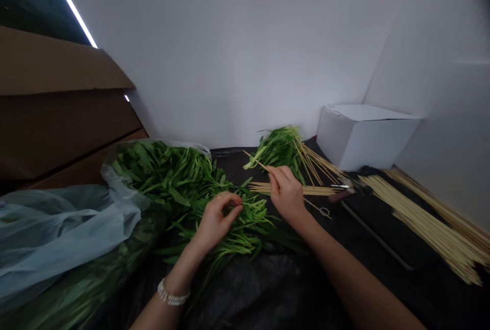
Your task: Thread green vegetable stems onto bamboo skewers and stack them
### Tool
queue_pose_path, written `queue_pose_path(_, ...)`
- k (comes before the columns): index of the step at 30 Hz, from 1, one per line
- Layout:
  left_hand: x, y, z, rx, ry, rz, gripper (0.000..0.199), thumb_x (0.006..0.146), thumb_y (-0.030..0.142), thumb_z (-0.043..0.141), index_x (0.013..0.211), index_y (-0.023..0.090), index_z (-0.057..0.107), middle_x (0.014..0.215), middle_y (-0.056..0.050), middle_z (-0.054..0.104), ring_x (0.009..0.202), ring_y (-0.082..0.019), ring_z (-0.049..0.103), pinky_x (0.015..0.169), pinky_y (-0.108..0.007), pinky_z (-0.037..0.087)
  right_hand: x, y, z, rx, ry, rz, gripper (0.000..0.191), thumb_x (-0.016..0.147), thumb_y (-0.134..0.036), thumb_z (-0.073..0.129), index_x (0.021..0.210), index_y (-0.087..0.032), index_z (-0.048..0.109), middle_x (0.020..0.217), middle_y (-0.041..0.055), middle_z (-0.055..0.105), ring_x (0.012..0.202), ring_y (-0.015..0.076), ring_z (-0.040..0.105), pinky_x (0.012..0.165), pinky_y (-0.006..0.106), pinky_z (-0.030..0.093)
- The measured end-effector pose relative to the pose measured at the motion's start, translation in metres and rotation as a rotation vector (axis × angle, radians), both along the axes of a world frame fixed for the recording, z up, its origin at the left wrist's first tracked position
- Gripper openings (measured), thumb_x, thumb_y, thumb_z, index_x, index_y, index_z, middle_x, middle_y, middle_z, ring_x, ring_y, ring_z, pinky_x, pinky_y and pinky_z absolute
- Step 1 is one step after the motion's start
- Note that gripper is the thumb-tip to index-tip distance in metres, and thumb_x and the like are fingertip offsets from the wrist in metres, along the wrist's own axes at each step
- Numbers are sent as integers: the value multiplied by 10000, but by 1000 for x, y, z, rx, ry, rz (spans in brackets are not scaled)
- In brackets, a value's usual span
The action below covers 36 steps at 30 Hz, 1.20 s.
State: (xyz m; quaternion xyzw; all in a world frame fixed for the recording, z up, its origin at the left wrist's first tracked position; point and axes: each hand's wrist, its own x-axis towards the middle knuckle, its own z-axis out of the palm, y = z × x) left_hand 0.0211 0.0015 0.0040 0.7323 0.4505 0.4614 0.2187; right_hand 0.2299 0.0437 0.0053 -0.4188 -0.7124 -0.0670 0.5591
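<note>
My right hand [287,191] is closed around a thin bamboo skewer [255,159]. The skewer's pointed end sticks out up and to the left, and its other end, with a small loop, shows below the hand. Over a loose pile of leafy green stems [248,235], my left hand [219,216] has thumb and fingertips brought together. Whatever is pinched there, if anything, is too small to name. Behind my right hand lies a bunch of greens [281,146] with several skewers [312,161] threaded into it. More loose skewers [264,187] lie flat just behind the hands.
A clear plastic bag [69,233] of greens fills the left side, beside a brown cardboard box [57,125]. At the right stand a white box [367,136] and a large stack of skewers [429,225]. A dark-handled tool [340,195] lies near them.
</note>
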Motion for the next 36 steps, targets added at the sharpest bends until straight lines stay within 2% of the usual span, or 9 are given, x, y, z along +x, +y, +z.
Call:
queue_pose_path(4, 9, -7, -1, 57, 276, -224, 294, 819, 272, 685, 1110, 294, 724, 1025, -94, 727, 1080, -279, 588, 976, -396, 371, -2, 0, -5, -36, -72, -12, 321, 964, -173, 404, 1183, -159, 638, 963, 105, 645, 907, 191, 636, 816, 284, 500)
queue_pose_path(8, 4, -9, -2, 33, 433, -152, 261, 912, 338, 556, 1102, 270, 722, 905, -74, 740, 899, -238, 648, 908, -381, 439, -2, 1, -6, -43, -69, -8, 311, 965, -177, 413, 1177, -150, 640, 955, 101, 656, 904, 188, 644, 810, 277, 500)
queue_pose_path(13, 1, -2, -12, 154, 509, 31, 436, 989, 245, 365, 1411, 258, 472, 1211, -85, 666, 1048, -200, 637, 896, -334, 490, -3, 3, -9, -48, -73, -8, 308, 970, -182, 407, 1168, -155, 642, 959, 96, 667, 891, 187, 648, 806, 272, 492)
queue_pose_path(16, 5, 2, -21, 233, 548, -16, 491, 963, 143, 352, 1436, 245, 436, 1374, -100, 566, 1229, -210, 538, 1018, -383, 434, -4, 4, -12, -53, -102, -10, 307, 965, -178, 412, 1166, -151, 644, 949, 95, 667, 882, 189, 649, 796, 272, 491)
queue_pose_path(19, 8, 4, -28, 135, 616, -74, 466, 931, 109, 379, 1352, 222, 544, 1327, -104, 610, 1153, -228, 580, 970, -398, 458, -6, 4, -14, -64, -120, -15, 305, 960, -173, 419, 1162, -149, 646, 938, 93, 665, 869, 188, 649, 791, 269, 490)
queue_pose_path(25, 6, 8, -31, -94, 399, 72, 276, 928, 315, 499, 997, 200, 741, 982, -78, 745, 929, -241, 632, 872, -382, 451, -5, 2, -11, -103, -141, -27, 300, 963, -181, 420, 1147, -158, 656, 922, 85, 664, 849, 183, 647, 778, 262, 486)
queue_pose_path(29, 5, 10, -30, -194, 294, 21, 279, 774, 256, 673, 1042, 222, 743, 889, -51, 726, 866, -232, 631, 835, -363, 447, -5, 1, -9, -107, -145, -23, 303, 961, -174, 418, 1151, -156, 654, 936, 91, 667, 872, 185, 648, 794, 266, 490)
queue_pose_path(32, 5, 10, -27, -198, 171, -7, 284, 717, 194, 690, 989, 224, 764, 848, -49, 699, 846, -219, 630, 837, -357, 453, -5, 1, -9, -102, -136, -20, 302, 964, -175, 416, 1149, -159, 653, 937, 89, 669, 874, 183, 650, 802, 264, 490)
queue_pose_path(36, -3, 13, -17, -136, -78, 15, 172, 744, 296, 712, 873, 205, 781, 921, -77, 710, 926, -227, 642, 883, -357, 464, -4, 2, -9, -76, -110, -7, 303, 964, -175, 412, 1151, -161, 650, 941, 90, 672, 873, 184, 648, 809, 272, 493)
